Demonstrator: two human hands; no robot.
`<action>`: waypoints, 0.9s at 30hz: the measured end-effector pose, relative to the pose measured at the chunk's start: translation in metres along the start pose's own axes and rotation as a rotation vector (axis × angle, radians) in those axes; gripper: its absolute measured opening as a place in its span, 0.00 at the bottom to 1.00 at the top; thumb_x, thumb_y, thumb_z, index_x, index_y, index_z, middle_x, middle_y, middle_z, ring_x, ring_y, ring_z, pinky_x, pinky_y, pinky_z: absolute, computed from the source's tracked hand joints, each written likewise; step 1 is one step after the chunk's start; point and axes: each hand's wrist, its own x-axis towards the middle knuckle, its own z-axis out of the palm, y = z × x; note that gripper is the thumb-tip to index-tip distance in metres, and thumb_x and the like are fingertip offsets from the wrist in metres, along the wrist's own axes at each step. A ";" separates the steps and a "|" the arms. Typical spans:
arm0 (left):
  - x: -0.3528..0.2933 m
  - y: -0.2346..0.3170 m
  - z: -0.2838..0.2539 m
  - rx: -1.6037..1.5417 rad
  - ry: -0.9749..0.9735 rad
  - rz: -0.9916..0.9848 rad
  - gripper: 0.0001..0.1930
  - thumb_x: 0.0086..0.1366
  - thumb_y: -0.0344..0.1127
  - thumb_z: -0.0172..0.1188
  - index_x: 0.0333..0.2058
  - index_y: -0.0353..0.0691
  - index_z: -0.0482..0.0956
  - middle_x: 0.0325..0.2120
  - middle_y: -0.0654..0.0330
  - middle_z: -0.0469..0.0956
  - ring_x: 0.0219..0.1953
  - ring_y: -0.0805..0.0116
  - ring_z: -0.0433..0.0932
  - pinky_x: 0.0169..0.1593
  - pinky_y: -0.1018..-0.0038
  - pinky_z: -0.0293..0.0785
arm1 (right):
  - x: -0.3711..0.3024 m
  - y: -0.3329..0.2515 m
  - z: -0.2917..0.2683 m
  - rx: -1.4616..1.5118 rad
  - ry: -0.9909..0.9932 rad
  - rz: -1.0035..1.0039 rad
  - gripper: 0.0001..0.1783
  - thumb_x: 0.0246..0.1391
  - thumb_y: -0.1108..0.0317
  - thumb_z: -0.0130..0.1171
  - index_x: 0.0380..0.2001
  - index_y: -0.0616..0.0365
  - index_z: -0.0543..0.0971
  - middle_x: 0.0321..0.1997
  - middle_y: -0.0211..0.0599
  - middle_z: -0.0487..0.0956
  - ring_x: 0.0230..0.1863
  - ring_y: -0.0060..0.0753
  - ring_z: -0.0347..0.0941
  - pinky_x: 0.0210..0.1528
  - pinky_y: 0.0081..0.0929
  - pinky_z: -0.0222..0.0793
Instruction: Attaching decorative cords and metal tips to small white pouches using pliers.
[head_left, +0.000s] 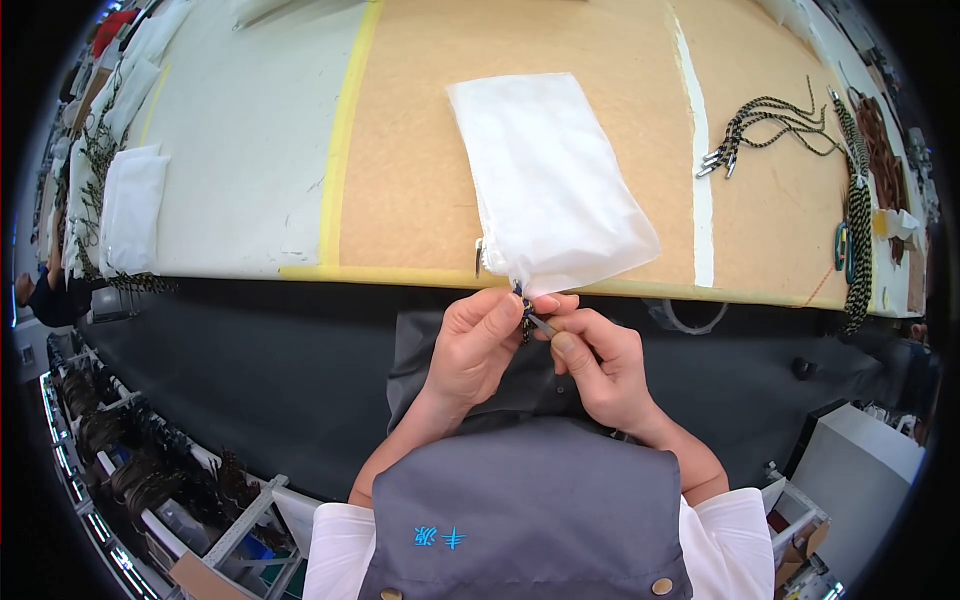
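A white zippered pouch (545,180) lies flat on the table, its near corner reaching over the front edge. At that corner my left hand (475,345) pinches a dark patterned cord (526,332) between thumb and fingers. My right hand (605,365) is closed on a slim grey tip (543,325), which looks like the cord's metal end, right beside the left fingertips. How the cord passes through the pouch's corner is hidden by my fingers. A small metal zipper pull (479,258) hangs at the pouch's left edge.
Several black-and-tan cords with silver tips (765,125) lie on the right of the table (400,190). Further right are a long cord bundle (858,220), brown cords (885,160) and green-handled snips (841,250). White pouches (135,210) are stacked at left.
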 end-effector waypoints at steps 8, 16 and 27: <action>-0.002 -0.005 0.010 0.056 0.081 0.087 0.18 0.77 0.40 0.49 0.46 0.31 0.80 0.48 0.43 0.81 0.43 0.65 0.81 0.51 0.68 0.76 | 0.012 -0.026 -0.023 0.734 -0.238 0.620 0.10 0.68 0.67 0.51 0.43 0.62 0.78 0.23 0.19 0.70 0.21 0.15 0.61 0.25 0.15 0.58; 0.002 -0.017 0.018 0.445 0.243 0.308 0.18 0.78 0.42 0.46 0.42 0.32 0.78 0.44 0.44 0.82 0.46 0.58 0.82 0.52 0.63 0.77 | 0.012 -0.024 0.001 -0.212 0.035 -0.039 0.07 0.64 0.74 0.56 0.43 0.64 0.78 0.32 0.36 0.80 0.28 0.24 0.75 0.31 0.22 0.72; 0.006 -0.012 0.012 0.109 0.209 0.226 0.19 0.79 0.42 0.44 0.44 0.32 0.78 0.45 0.42 0.82 0.42 0.62 0.83 0.46 0.68 0.79 | 0.016 -0.032 -0.009 0.088 -0.142 0.313 0.15 0.68 0.69 0.49 0.53 0.62 0.76 0.27 0.29 0.75 0.28 0.18 0.69 0.34 0.20 0.69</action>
